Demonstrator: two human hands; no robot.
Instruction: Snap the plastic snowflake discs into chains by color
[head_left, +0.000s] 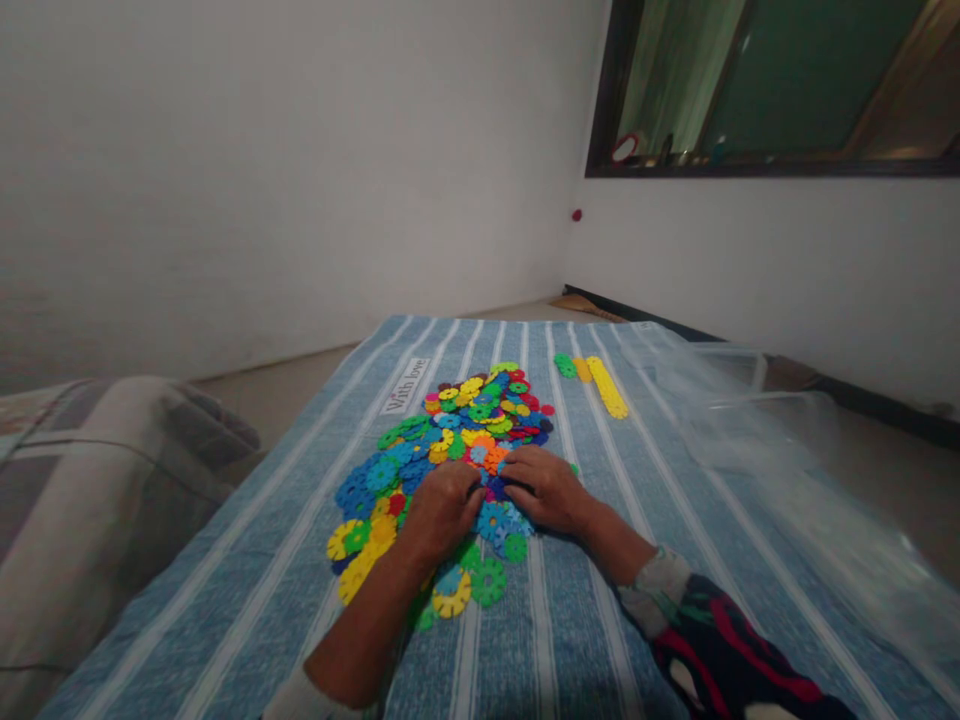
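Observation:
Many flat notched discs in blue, green, yellow, orange and red lie in a loose pile (480, 405) on a blue striped cloth (300, 560). My left hand (444, 505) rests over the pile's near part, fingers curled toward the middle. Facing it from the right, my right hand (546, 488) has its fingers bent over the discs. Dark blue and purple discs show between the fingertips. Whether either hand pinches a disc is too small to tell. Nearer to me lie a green disc (489, 582) and a yellow disc (451, 594).
Beyond the pile at the right are a yellow row of joined discs (607, 387) and a green stack (565, 366). A "With love" label (406, 387) is at the left. Clear plastic containers (772, 430) stand along the right edge. Grey fabric (127, 480) bulges at the left.

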